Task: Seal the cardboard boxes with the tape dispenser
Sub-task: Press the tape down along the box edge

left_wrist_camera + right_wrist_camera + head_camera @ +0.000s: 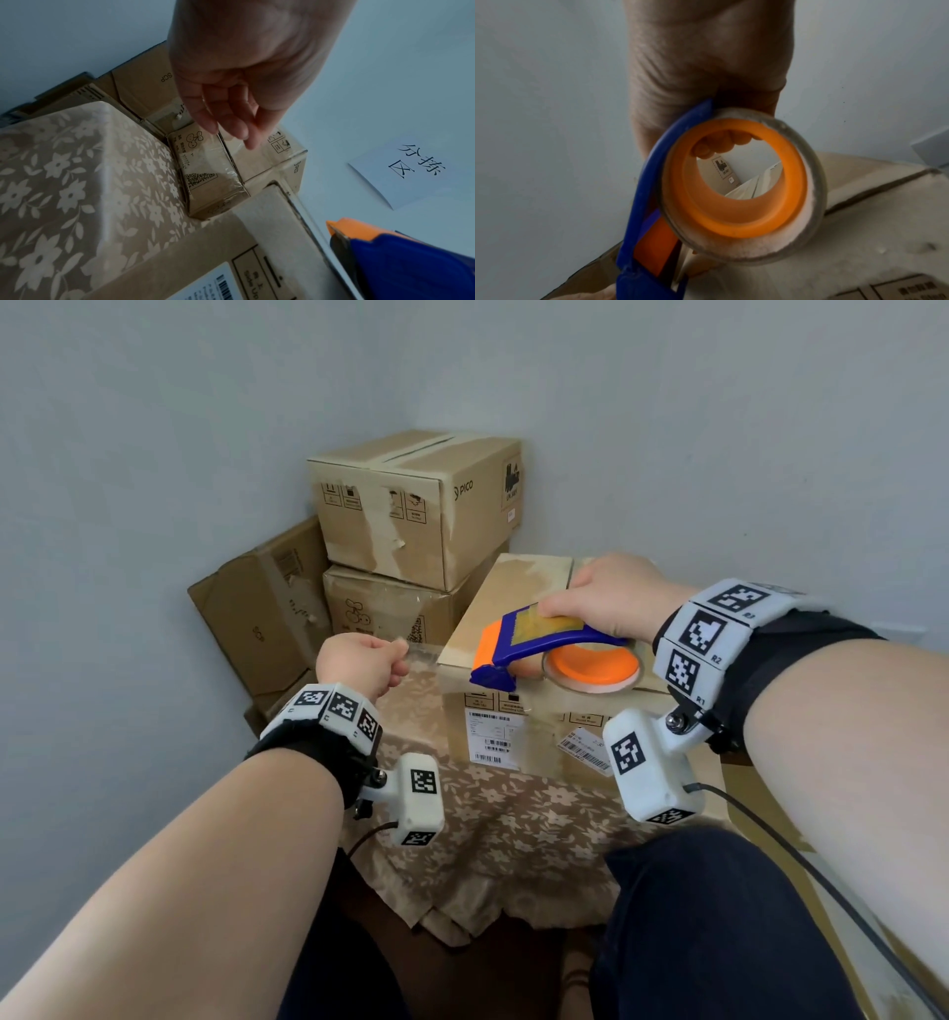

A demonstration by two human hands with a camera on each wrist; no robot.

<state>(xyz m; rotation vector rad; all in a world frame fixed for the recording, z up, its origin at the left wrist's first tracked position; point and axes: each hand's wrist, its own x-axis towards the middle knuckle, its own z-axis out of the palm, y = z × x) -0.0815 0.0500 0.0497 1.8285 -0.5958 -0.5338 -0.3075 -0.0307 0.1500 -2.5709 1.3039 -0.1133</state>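
Here we grip the tape dispenser [552,649] in our right hand [611,600] above the box [518,588]; our left hand [359,662] pinches the tape end [418,652] beside it. Next, we likely stick it down.

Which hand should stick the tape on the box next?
Probably the right hand: it grips the tape dispenser directly above the box. The left hand only pinches the clear tape end, beside the box.
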